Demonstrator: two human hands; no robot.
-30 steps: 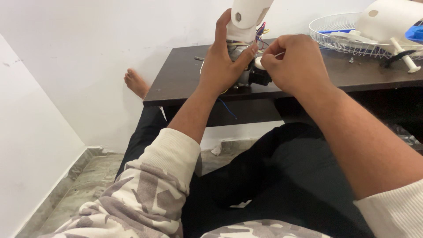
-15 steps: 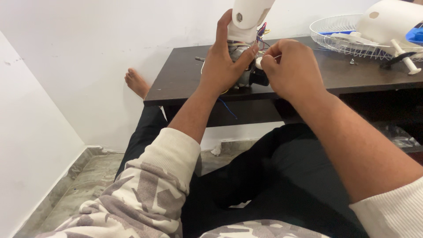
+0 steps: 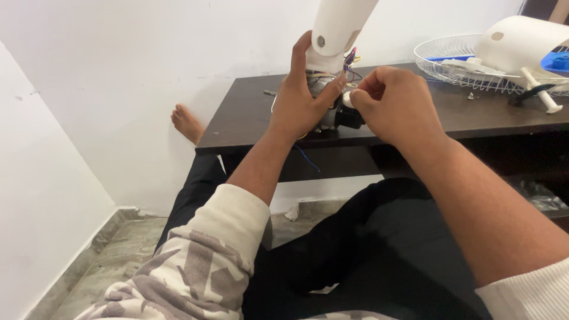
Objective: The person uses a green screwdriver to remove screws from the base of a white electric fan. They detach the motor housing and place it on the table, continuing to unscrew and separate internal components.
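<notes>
2 hands work at 1 fan motor assembly (image 3: 328, 101) that stands at the front edge of the dark worktop (image 3: 249, 112). The left hand (image 3: 296, 101) wraps it from the left, its grip pressed around the metal motor body, thumb up along the white plastic neck (image 3: 338, 29) and fingers curled over the front. The right hand (image 3: 394, 104) sits just beside it on the right, its grip pinching 1 small white part (image 3: 348, 99) against the motor's black end; what that part is cannot be made out.

1 bunch of coloured wires (image 3: 351, 58) pokes out between neck and motor, too tangled to count. 1 thin blue wire (image 3: 307, 159) hangs below the worktop's edge. 1 small dark bit (image 3: 269, 92), perhaps a screw, lies behind the left hand.

At the far right lie 1 white wire fan guard (image 3: 450, 59), 1 white housing (image 3: 521, 38), 1 blue piece (image 3: 560, 59) cut off by the frame, and 1 white peg-like part (image 3: 542, 92).

1 bare foot (image 3: 186, 121) shows left of the worktop. The top of the neck is cut off, and most of the motor is hidden behind the palms.
</notes>
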